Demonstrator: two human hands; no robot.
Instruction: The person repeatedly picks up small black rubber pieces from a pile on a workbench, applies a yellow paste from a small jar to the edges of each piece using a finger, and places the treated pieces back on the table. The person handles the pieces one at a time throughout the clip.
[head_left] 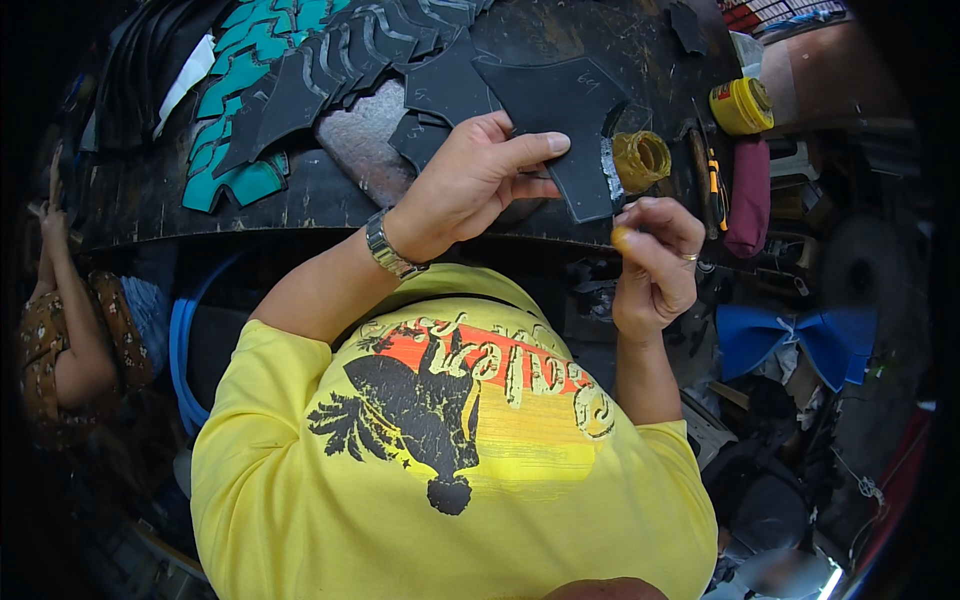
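Note:
My left hand [478, 178] grips a black, curved-edge cut sheet piece [565, 105], thumb on top and fingers beneath. A wet-looking, shiny strip runs along the piece's right edge. Beside that edge stands an open, amber-stained glue jar [642, 162]. My right hand [655, 262] is just below the jar, its fingers pinched together by the lower right corner of the piece. Something yellow shows at its fingertips; what they hold is too small to make out. More black cut pieces [440, 85] lie overlapped to the left, several with shiny edge strips.
Teal cut pieces [240, 185] lie in a row on the dark worktable [330, 225]. At the right are a yellow tub [741, 106], a yellow-and-black cutter [714, 180] and a maroon roll [748, 198]. Blue shaped pieces [795, 340] sit lower right. Another person's arm [75, 300] shows far left.

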